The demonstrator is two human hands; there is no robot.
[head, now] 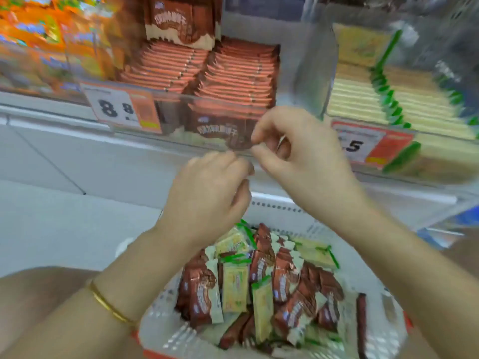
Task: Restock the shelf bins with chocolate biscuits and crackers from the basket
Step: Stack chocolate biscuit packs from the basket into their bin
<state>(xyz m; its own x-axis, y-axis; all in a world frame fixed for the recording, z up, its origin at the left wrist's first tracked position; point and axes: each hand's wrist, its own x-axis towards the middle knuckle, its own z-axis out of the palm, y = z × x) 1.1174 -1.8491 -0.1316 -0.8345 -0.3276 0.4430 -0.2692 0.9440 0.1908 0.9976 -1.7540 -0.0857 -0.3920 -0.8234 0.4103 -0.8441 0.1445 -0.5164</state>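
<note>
Above the basket (282,212), my left hand (207,193) and right hand (298,151) are curling, grasp unclear; biscuits (199,288) lying six o'clock, nearer left.

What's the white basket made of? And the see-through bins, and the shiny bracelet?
Basket: looks like white plastic, with rows of little holes.
Bins: probably clear, glossy plastic; the packets show through the walls.
Bracelet: seems gold-coloured metal, smooth and shiny.

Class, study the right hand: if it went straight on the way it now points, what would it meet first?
Most likely the clear front wall of the chocolate biscuit bin, with a brown packet just behind it. The right hand points there; depth is unclear, so it may already touch.
</note>
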